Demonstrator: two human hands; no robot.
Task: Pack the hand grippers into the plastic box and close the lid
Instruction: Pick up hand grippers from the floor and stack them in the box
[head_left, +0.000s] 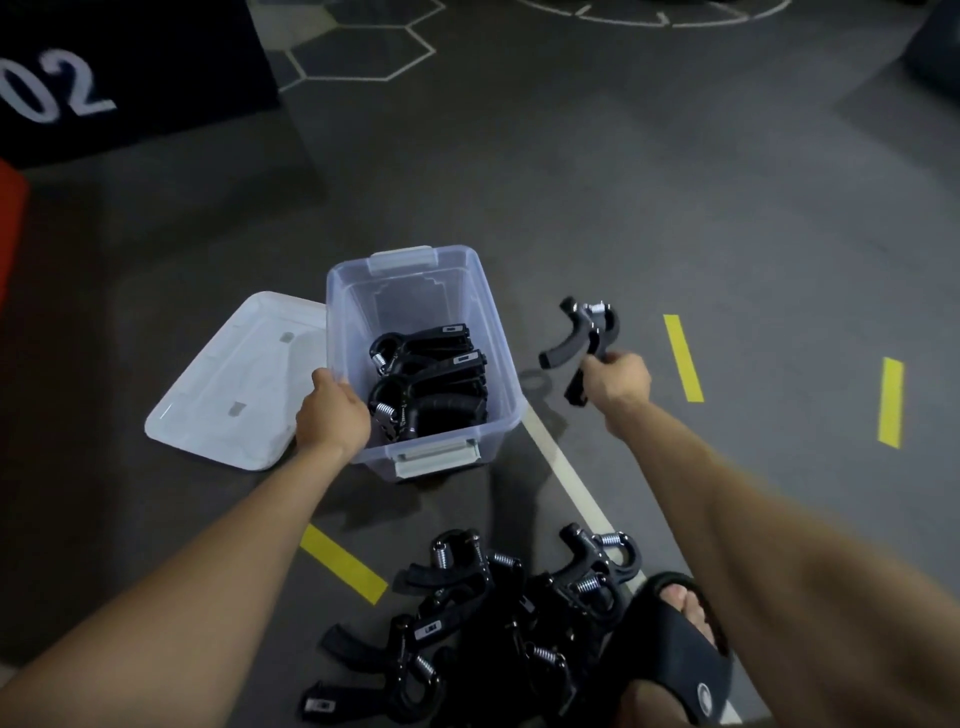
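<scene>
Right hand (618, 382) fingers hold one gripper (584, 338) by a handle, right of box (498, 364). Left hand (332, 413) fingers curl over box's left rim. Gripper looks rigid, light; handle grip suits.

Both forearms are showing bare right up from the hands (332, 415) — no sleeves, watch or rings are appearing. Below the right hand (618, 382), a foot is wearing a black slide sandal (670, 654) — toes poking out, small round logo.

Dim grey floor (649, 197) marked with yellow tape strips (683, 357), a white line (566, 470) and hexagon outlines (363, 52); a black block (130, 78) numbered "02" stands far left.
</scene>
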